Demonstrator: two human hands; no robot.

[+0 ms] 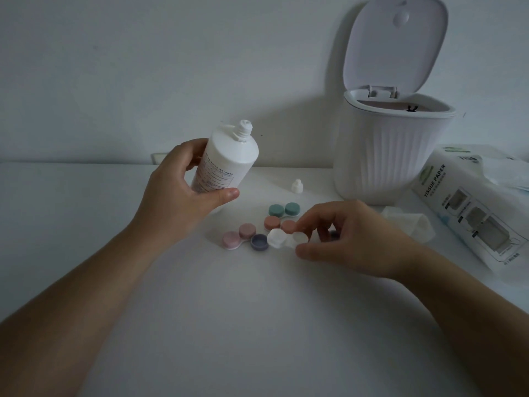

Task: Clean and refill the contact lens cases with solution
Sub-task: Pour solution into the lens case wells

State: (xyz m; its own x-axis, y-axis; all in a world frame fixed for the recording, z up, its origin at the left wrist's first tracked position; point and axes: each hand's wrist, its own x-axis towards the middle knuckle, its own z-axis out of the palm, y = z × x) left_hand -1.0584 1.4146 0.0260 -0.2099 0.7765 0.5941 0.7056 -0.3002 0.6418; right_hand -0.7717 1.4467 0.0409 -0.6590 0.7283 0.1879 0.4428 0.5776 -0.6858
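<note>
The left hand (183,179) grips an uncapped bottle (226,161). The right hand (343,236) pinches the open white case (286,239). The bin (386,156) is open.

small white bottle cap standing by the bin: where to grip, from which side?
Pinch the bottle cap across its wider lower skirt, coming straight down from above. It stands upright, narrow tip up, with bare table all round; the bin to its right makes a side approach tighter.

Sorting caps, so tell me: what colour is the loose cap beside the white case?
Purple cap, seen in the head view.
</note>
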